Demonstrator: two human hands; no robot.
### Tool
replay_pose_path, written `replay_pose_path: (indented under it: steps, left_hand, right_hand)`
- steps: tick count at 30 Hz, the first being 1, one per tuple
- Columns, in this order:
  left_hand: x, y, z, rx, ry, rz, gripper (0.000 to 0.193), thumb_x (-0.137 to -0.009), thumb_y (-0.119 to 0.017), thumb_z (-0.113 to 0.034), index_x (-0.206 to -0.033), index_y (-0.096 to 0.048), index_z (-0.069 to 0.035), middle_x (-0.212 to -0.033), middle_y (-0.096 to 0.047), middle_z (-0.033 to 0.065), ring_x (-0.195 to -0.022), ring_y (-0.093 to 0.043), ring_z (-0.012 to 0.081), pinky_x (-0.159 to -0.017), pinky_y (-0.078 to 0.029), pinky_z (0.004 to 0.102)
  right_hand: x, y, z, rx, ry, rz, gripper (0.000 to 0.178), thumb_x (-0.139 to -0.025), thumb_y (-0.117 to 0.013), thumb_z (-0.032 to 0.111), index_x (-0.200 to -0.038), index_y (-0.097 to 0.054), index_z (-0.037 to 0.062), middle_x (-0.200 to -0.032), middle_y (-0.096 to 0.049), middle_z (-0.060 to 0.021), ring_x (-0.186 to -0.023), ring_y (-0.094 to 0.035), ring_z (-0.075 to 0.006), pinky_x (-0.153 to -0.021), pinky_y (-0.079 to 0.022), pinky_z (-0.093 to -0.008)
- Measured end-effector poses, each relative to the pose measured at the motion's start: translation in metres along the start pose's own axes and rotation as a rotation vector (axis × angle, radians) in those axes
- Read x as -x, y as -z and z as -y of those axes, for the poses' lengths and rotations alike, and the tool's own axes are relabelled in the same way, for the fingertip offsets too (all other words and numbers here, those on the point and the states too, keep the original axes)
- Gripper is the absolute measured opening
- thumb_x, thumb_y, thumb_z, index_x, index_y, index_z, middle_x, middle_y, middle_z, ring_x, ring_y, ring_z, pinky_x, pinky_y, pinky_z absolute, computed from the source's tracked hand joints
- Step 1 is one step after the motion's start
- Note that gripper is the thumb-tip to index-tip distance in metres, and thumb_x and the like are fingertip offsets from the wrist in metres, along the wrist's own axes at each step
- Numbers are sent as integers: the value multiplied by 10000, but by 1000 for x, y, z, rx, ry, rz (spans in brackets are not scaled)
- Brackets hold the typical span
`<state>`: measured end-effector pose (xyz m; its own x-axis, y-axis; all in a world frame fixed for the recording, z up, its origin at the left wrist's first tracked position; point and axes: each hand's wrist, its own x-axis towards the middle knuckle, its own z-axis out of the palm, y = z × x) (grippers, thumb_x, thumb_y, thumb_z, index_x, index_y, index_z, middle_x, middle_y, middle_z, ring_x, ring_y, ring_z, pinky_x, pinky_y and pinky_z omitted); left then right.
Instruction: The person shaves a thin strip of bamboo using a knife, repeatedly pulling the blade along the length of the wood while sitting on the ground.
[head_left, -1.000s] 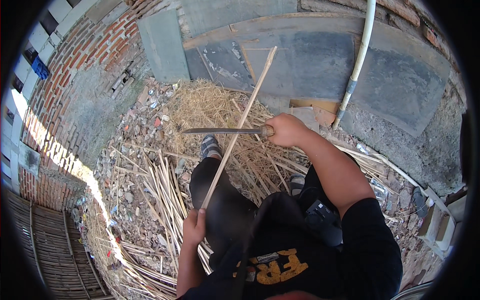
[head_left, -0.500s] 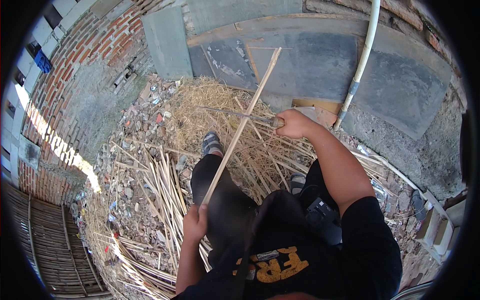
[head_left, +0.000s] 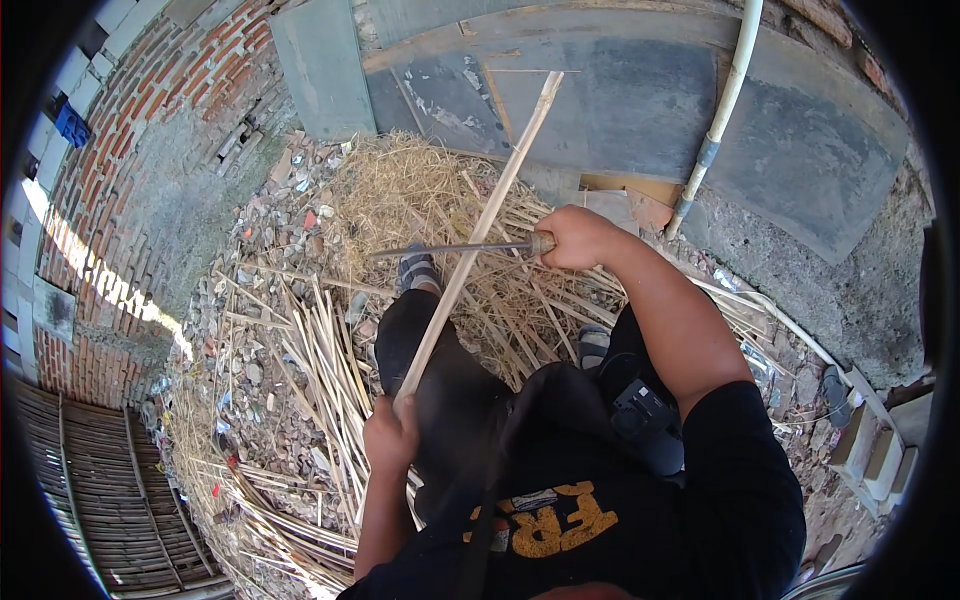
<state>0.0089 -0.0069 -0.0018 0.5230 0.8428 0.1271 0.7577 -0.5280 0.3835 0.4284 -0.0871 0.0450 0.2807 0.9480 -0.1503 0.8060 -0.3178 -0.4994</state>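
My left hand [head_left: 390, 432] is closed round the near end of a long, pale bamboo strip [head_left: 487, 212], which slants up and away to the right. Thin slivers stick out sideways at its far tip. In my right hand [head_left: 577, 240] is the wooden handle of a long, narrow knife [head_left: 455, 248]. Its blade points left and crosses the strip near the middle; it appears to touch it. Both hands are in front of my body, with my legs and sandalled feet below.
Straw-like shavings [head_left: 395, 195] heap up beyond my feet. Cut strips [head_left: 325, 370] lie in a pile on the rubble to the left. Grey boards [head_left: 640, 120] lean against the far wall, beside a white pipe [head_left: 725, 110]. At lower right stands a small wooden rack [head_left: 875, 450].
My right hand has moved slightly nearer and left, drawing the knife down along the strip. My left hand keeps its hold at the near end. The view has shifted a little.
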Motion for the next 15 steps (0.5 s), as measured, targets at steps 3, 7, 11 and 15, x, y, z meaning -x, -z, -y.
replay_pose_path:
  steps: [3,7,11,15]
  left_hand:
    - [0,-2,0,-23,5,-17,399,-981,-598,-382,-897,-567,7,-673,-630,285,-656,-642,497,-600,-494,567]
    - [-1,-1,-7,-44,13,-32,393,-980,-600,-379,-902,-569,6,-676,-631,282,-655,-643,495,-600,-496,562]
    - [0,3,-7,-49,10,-32,388,-981,-600,-379,-901,-568,-1,-682,-634,280,-653,-643,494,-602,-498,561]
    - [2,0,-2,-35,0,-32,398,-982,-599,-387,-895,-567,0,-686,-634,285,-663,-641,501,-612,-496,565]
  right_hand:
    - [0,6,-5,-16,-35,-21,350,-788,-746,294,-1045,-720,58,-948,-714,-187,-950,-685,-363,-824,-534,-474]
    - [3,-2,-3,2,5,-85,314,-773,-750,284,-1005,-718,75,-940,-715,-178,-937,-687,-364,-819,-538,-477]
    - [8,-2,17,66,60,-5,286,-762,-751,276,-979,-720,92,-928,-715,-171,-923,-688,-369,-809,-539,-484]
    - [12,2,18,125,90,-53,288,-748,-754,275,-959,-716,82,-903,-709,-178,-899,-679,-394,-780,-533,-485]
